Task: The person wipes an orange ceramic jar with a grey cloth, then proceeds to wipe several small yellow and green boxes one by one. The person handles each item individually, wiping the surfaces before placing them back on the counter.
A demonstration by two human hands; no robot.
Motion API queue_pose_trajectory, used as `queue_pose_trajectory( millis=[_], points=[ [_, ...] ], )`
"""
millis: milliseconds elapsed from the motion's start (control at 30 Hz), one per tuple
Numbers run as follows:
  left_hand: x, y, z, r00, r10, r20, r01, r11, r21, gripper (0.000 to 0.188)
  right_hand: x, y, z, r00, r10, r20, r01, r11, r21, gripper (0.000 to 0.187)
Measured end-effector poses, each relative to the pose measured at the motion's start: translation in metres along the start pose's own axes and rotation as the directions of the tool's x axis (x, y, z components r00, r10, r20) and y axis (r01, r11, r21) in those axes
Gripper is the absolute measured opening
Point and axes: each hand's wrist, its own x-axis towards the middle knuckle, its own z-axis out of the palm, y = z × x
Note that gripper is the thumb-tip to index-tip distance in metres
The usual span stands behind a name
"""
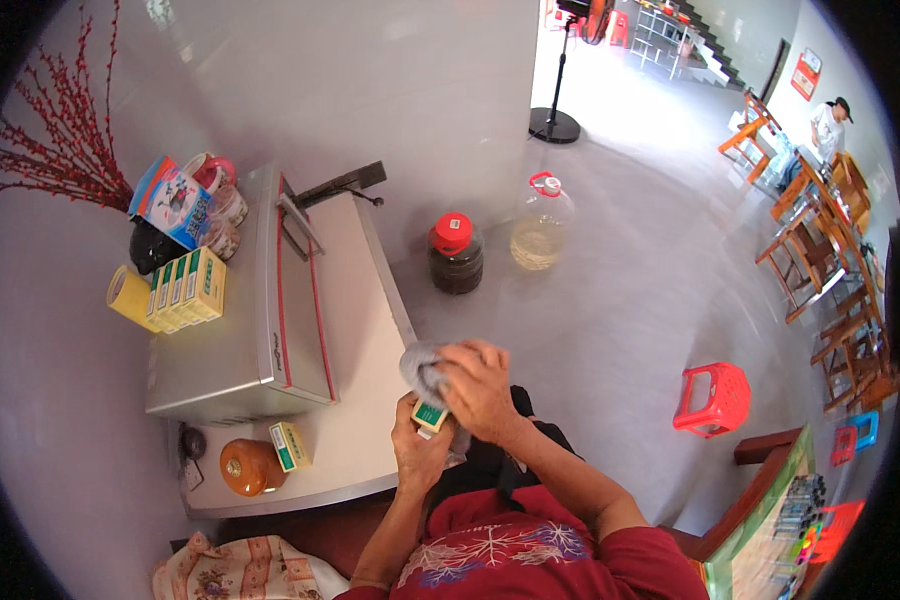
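Observation:
My left hand (419, 446) grips a small yellow and green box (429, 415) just past the edge of the white counter. A grey cloth (423, 372) is bunched under the fingers of my right hand (478, 391), which presses it against the top of the box. The lower side of the box is hidden by my left fingers. Another yellow and green box (290, 447) stands on the counter (355, 440) beside a round orange-brown jar (249, 468).
A silver cabinet-like appliance (220, 370) on the counter carries a row of yellow boxes (186, 290), a yellow cylinder and a blue pouch. On the floor stand a dark red-lidded jar (456, 262), a clear jug (541, 230) and a red stool (713, 399). Another person is far right.

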Motion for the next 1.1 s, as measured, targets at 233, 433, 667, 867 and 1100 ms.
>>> queue_pose_trajectory(
  millis=[233,433,667,867,1100],
  points=[
    [0.005,0.004,0.002,0.978,0.159,0.135,-0.143,0.982,-0.123,0.051,-0.006,0.037,-0.015,0.742,0.569,0.355,-0.657,0.513,0.552,0.026],
    [0.021,0.006,-0.016,0.953,-0.001,0.304,0.094,0.952,-0.291,0.05,-0.031,0.044,-0.012,0.84,0.416,0.347,-0.533,0.517,0.67,0.03],
    [0.033,0.005,-0.012,0.966,-0.115,0.231,0.229,0.79,-0.568,0.049,-0.019,0.029,0.003,0.892,0.445,-0.077,-0.33,0.759,0.561,0.022],
    [0.031,0.008,-0.016,0.964,-0.136,0.227,0.261,0.643,-0.721,0.048,-0.006,0.015,-0.015,0.953,0.291,-0.081,-0.195,0.798,0.571,0.03],
    [0.033,0.012,-0.026,0.963,0.052,0.263,0.116,0.804,-0.584,0.048,0.014,0.019,-0.033,0.951,0.235,0.2,-0.304,0.607,0.735,0.038]
  ],
)
